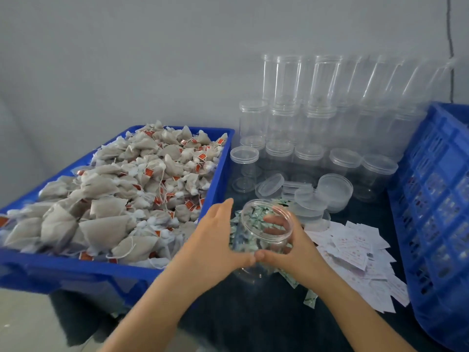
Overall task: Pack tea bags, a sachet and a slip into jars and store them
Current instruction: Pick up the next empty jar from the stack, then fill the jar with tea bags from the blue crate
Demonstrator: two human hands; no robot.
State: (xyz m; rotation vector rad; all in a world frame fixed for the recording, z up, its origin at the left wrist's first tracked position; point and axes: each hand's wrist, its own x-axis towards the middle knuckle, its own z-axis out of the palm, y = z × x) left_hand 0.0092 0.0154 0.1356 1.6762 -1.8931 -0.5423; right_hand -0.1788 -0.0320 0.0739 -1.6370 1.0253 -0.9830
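Open jar [264, 232], empty, low over the sachets [256, 219] beside the tea-bag tray [218, 179]. Right hand [291, 247] wraps it; left hand [215, 240] flat against its side, fingers straight. Advice: steady it upright, mouth clear, before loading tea bags [121, 189].

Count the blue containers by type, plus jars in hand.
Blue tray of tea bags: 1
Blue slatted crate: 1
Open clear jar held between left hand and right hand: 1
Total: 3
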